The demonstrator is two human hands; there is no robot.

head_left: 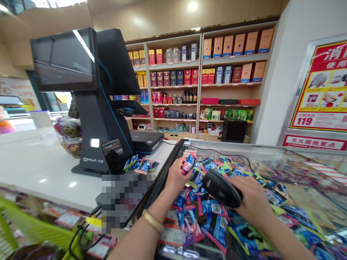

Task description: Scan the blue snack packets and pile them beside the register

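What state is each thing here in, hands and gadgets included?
Left hand: closed around a small packet.
Small packet: held up; sealed or not, I can't tell.
Right hand: gripping the handheld scanner.
Handheld scanner: tilted, above the loose packets.
Loose packets: heaped on the glass counter.
Other packets: lying beside the black stand.
Screen: dark, reflecting light.
Bracelet: on the left wrist.
Wall shelves: stocked, largely with boxes.

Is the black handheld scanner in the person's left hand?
No, the right hand grips the black scanner, while the left hand holds a small blue-and-pink packet.
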